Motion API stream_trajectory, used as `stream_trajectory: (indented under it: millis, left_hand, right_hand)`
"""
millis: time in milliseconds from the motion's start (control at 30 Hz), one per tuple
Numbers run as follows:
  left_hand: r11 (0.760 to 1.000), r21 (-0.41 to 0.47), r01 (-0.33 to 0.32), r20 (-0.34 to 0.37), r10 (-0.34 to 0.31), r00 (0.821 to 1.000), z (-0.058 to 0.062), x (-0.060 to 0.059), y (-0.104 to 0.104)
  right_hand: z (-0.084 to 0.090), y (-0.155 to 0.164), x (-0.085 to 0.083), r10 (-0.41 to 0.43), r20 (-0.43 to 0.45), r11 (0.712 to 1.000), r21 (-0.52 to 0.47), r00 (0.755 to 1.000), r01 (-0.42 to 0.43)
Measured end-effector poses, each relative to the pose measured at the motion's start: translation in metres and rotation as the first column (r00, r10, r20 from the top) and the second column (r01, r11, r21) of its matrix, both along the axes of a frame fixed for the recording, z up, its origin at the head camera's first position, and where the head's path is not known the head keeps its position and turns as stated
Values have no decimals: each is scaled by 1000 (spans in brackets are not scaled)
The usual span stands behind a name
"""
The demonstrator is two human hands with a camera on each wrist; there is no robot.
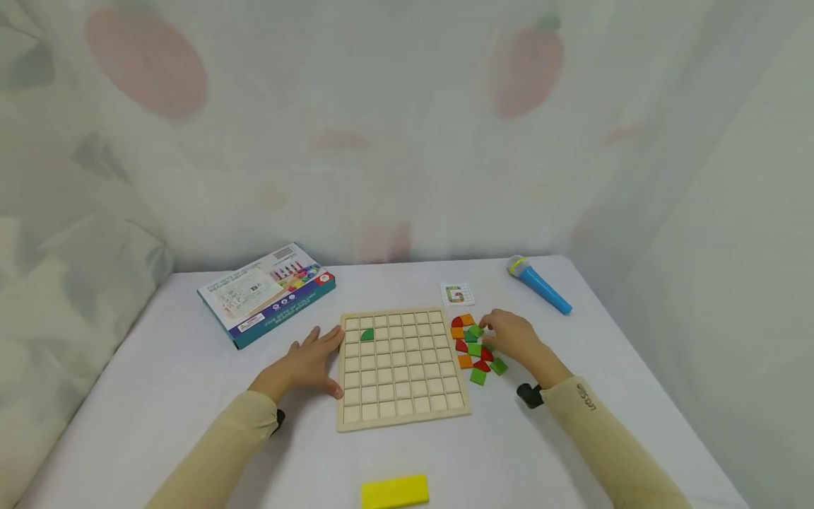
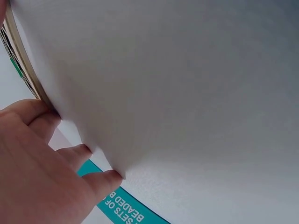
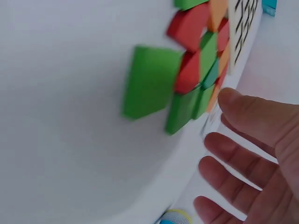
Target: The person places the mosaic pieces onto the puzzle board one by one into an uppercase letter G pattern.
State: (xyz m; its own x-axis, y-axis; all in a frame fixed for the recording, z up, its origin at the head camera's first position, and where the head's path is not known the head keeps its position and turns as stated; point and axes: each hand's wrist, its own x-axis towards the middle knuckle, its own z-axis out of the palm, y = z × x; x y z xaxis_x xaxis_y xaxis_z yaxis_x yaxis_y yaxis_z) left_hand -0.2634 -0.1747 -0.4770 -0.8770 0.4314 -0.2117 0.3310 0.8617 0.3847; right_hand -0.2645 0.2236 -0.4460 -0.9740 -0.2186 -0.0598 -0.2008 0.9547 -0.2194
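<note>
A wooden grid board (image 1: 403, 367) lies on the white table, with one green quarter-round piece (image 1: 367, 334) in a cell near its top left. My left hand (image 1: 316, 357) rests flat on the table, fingers against the board's left edge (image 2: 22, 60). My right hand (image 1: 499, 331) hovers over a pile of red, orange and green pieces (image 1: 473, 348) just right of the board. In the right wrist view its fingers (image 3: 243, 140) are spread and hold nothing, close to the pieces (image 3: 189, 70) and a green square piece (image 3: 150, 81).
A small pattern card (image 1: 456, 294) lies behind the pile. A blue toy microphone (image 1: 539, 285) sits at the back right, a teal-edged game box (image 1: 266, 293) at the back left, a yellow block (image 1: 395, 491) at the near edge. Curtains hang behind the table.
</note>
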Motion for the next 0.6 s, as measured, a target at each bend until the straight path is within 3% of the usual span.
stream_trajectory:
  millis: [167,600]
  left_hand:
    - [1000,-2,4,1,-4,1000,1,2,1]
    - [1000,-2,-7,-9,7,1000,1,5,1]
  right_hand:
    - [-4,10,5,-5,63,1000,7,998,4]
    - [-7,14,5,5,98,999,-37,995,-2]
